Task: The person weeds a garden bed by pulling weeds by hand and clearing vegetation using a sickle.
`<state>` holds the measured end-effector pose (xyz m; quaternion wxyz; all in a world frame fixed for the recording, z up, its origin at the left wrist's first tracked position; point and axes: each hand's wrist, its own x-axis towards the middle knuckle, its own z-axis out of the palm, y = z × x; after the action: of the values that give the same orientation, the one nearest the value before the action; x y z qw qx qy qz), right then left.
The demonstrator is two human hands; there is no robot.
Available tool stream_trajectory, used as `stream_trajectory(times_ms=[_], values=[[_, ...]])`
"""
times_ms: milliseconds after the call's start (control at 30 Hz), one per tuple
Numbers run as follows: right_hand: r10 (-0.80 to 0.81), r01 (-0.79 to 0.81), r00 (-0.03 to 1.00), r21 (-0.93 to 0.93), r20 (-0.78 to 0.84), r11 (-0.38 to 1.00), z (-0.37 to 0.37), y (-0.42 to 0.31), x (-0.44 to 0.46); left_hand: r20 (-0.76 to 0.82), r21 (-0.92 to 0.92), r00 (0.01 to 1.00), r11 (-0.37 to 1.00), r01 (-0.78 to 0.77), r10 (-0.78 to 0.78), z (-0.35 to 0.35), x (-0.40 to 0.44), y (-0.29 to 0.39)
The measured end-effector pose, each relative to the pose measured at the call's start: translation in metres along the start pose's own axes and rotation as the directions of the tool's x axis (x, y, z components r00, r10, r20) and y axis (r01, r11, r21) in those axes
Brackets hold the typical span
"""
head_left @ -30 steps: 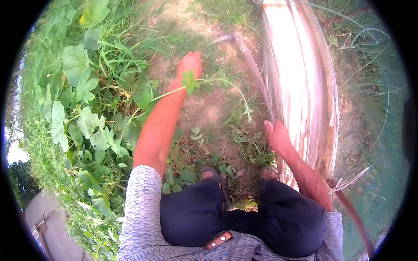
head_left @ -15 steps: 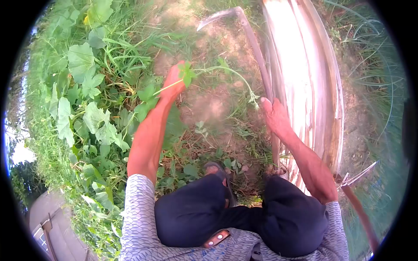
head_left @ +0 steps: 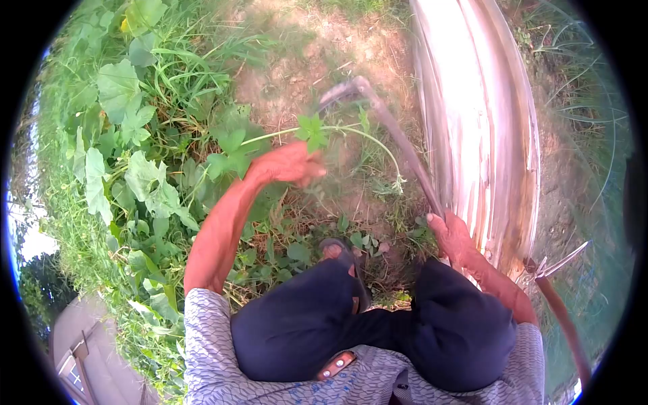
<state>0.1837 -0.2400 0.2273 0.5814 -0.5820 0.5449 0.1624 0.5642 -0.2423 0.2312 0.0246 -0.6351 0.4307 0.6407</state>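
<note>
My right hand is closed around the lower end of a sickle. Its long handle slants up and left from my fist, and the thin blade, blurred, bends off leftward at the far end. My left hand reaches over the soil just under a green vine stem. Its fingers point right, loosely bent and a little smeared, with nothing visible in them. The stem arches from the leafy plants on the left, and its drooping tip hangs between the two hands.
Dense broad-leaved plants and grass fill the left side. A long pale plank-like trunk runs along the right. Behind my right arm a brown pole leans near green netting. My knees and a sandalled foot are close below.
My left hand has come back toward me and to the right, its fingers now stretched to the right. My right hand has drawn the sickle nearer, its blade lower in view.
</note>
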Motion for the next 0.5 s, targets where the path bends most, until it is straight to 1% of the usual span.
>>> stream_trajectory(times_ms=[33,100,133,167,200,233,267,300,333,367,400,433,500], values=[[0.102,-0.097,0.994,0.149,-0.027,0.984,-0.008,-0.018,0.004,0.097,-0.026,0.995,1.0,0.0,0.003,0.012,-0.003,0.006],[0.108,-0.081,0.977,0.149,-0.186,0.986,-0.02,-0.031,0.033,0.369,0.144,0.928,0.984,-0.103,0.043,0.034,0.0,0.019],[0.114,-0.087,0.977,0.154,-0.181,0.984,-0.019,-0.027,0.04,0.376,0.145,0.926,0.984,-0.1,0.038,0.039,0.006,0.021],[0.095,-0.085,0.966,0.052,-0.242,0.995,-0.016,-0.017,0.048,0.166,0.3,0.983,0.945,-0.13,0.082,0.04,0.017,0.022],[0.068,-0.088,0.949,-0.049,-0.308,0.995,-0.014,-0.007,0.054,-0.044,0.455,0.985,0.881,-0.127,0.165,0.036,0.024,0.027],[0.071,-0.09,0.945,-0.043,-0.319,0.995,-0.007,0.008,0.044,-0.04,0.463,0.984,0.876,-0.137,0.175,0.029,0.03,0.031],[0.08,-0.105,0.95,-0.07,-0.301,0.992,0.007,0.029,0.024,-0.244,0.509,0.964,0.86,0.034,0.106,0.021,0.032,0.037],[0.09,-0.122,0.956,-0.1,-0.278,0.988,0.017,0.045,0.006,-0.44,0.513,0.897,0.832,0.213,0.042,0.017,0.032,0.038],[0.096,-0.128,0.956,-0.1,-0.277,0.987,0.023,0.058,-0.007,-0.435,0.511,0.9,0.834,0.209,0.041,0.017,0.034,0.033],[0.089,-0.115,0.967,-0.099,-0.239,0.988,0.027,0.068,-0.019,-0.542,0.555,0.813,0.818,0.155,0.214,0.017,0.037,0.022],[0.077,-0.098,0.976,-0.097,-0.204,0.99,0.028,0.075,-0.024,-0.623,0.604,0.684,0.79,0.111,0.38,0.017,0.043,0.014],[0.079,-0.1,0.976,-0.092,-0.205,0.991,0.024,0.062,-0.024,-0.619,0.607,0.686,0.787,0.109,0.383,0.02,0.05,0.009],[0.093,-0.091,0.967,0.019,-0.239,0.996,0.015,0.032,-0.016,-0.599,0.555,0.765,0.811,0.183,0.236,0.023,0.061,-0.002]])
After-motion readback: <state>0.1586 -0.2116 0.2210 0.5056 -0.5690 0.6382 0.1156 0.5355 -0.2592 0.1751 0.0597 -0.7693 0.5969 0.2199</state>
